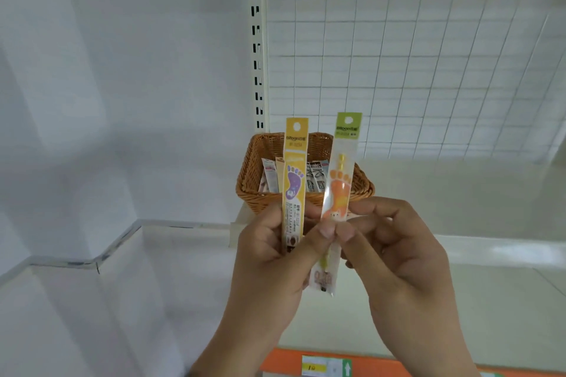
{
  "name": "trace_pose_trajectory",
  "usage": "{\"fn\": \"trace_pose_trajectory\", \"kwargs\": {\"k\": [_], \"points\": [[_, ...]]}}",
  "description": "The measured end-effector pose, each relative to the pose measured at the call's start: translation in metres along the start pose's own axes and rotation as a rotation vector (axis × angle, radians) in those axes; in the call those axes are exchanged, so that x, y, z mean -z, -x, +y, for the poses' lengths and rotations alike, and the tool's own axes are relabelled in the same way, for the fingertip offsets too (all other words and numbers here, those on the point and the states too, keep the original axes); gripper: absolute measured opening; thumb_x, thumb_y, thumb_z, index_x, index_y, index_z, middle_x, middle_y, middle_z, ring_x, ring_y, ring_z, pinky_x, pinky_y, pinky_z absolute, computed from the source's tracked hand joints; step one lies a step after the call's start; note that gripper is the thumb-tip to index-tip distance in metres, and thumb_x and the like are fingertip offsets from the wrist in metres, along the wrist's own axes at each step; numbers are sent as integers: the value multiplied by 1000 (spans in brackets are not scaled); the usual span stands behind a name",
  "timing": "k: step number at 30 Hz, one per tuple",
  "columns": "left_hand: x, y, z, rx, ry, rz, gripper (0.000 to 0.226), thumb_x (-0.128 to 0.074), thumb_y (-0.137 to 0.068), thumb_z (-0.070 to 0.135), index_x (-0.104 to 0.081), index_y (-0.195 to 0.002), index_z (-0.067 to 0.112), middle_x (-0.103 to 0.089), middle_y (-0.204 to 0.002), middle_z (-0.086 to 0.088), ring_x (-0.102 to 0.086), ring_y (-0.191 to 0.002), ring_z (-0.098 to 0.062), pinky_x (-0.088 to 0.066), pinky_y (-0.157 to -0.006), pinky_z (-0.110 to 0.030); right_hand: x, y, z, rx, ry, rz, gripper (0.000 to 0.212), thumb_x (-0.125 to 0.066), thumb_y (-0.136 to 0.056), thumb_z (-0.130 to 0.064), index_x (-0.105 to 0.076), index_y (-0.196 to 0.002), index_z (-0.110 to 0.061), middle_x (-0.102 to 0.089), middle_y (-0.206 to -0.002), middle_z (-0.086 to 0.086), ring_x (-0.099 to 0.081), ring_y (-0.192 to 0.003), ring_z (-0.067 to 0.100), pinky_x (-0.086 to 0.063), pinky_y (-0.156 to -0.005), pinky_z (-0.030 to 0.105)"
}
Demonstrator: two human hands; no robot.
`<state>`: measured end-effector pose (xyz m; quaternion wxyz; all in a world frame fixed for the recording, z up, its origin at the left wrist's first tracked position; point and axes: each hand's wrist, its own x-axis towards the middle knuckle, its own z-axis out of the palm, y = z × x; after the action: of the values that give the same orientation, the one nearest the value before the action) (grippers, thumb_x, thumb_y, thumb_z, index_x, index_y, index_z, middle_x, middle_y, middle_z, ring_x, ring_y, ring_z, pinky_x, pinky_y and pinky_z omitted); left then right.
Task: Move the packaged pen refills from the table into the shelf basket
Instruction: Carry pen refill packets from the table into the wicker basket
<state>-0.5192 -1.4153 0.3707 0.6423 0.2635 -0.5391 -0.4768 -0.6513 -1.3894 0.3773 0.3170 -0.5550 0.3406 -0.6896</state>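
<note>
Head view: left hand [269, 257] grips the yellow pack [294, 180]; right hand [395, 242] pinches the green pack [338, 193]. Both packs stand upright, long axes vertical, just before the basket [254, 168] beyond the fingers.

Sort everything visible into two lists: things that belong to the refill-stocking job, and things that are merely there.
Belonging to the job:
yellow-topped refill pack, held in left hand
green-topped refill pack, pinched by right hand
wicker basket
packs already in basket

Merely there:
wire grid panel
slotted upright
orange shelf strip
</note>
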Motion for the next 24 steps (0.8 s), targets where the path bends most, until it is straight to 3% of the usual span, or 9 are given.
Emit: {"fn": "trace_pose_trajectory", "kwargs": {"k": [3,6,10,15,17,19,21,24], "points": [[11,-4,3,18,-84,-14,25,-83,-80,37,-73,-91,17,-58,-71,-15,-45,-57,-25,-38,-47,-27,0,-6,-1,1,9,-48,24,-71,-80,-15,-70,-92,-36,-71,-73,8,-62,-66,21,-51,-64,32],[17,-10,9,52,-49,-30,22,-74,-86,38,-75,-99,20,-60,-78,-18,-45,-58,-27,-38,-51,-32,-6,-20,-13,45,141,-100,30,-73,-92,-4,-70,-93,-34,-71,-75,8,-62,-66,26,-53,-66,39],[27,-17,17,79,-23,19,20,-67,-87,41,-76,-94,25,-63,-78,-8,-40,-51,-21,-35,-51,-30,-12,-75,-31,71,435,-128,25,-65,-96,-5,-73,-91,-28,-71,-80,4,-56,-60,16,-47,-55,21],[37,-13,14,117,-46,61,20,-65,-88,38,-73,-85,20,-62,-76,-9,-44,-52,-21,-37,-52,-30,-19,-156,-12,-148,815,-279,18,-60,-98,-12,-73,-91,-22,-71,-82,-3,-49,-39,2,-36,-39,14],[38,-9,11,140,-58,71,20,-71,-93,37,-73,-86,19,-63,-75,-9,-44,-52,-23,-37,-53,-31,-25,-169,1,-181,967,-335,21,-58,-98,-10,-72,-88,-22,-70,-95,-2,-57,-49,0,-40,-44,16],[40,-6,10,162,-60,80,19,-66,-92,35,-73,-94,18,-63,-75,-10,-45,-51,-25,-39,-53,-31,-31,-175,13,-225,1078,-384,26,-54,-94,-5,-72,-87,-23,-69,-104,0,-65,-77,12,-52,-61,26],[43,-4,9,183,-58,94,27,-62,-89,33,-71,-104,12,-63,-73,-11,-47,-49,-24,-41,-50,-30,-37,-176,20,-257,1196,-407,28,-53,-89,-6,-72,-92,-26,-68,-108,0,-65,-92,22,-59,-82,40],[47,-3,6,218,-41,112,27,-61,-91,30,-70,-102,7,-62,-73,-13,-47,-47,-23,-43,-50,-31,-44,-172,20,-283,1360,-416,23,-56,-87,-13,-66,-104,-25,-66,-104,-1,-62,-93,23,-55,-82,42]]}}
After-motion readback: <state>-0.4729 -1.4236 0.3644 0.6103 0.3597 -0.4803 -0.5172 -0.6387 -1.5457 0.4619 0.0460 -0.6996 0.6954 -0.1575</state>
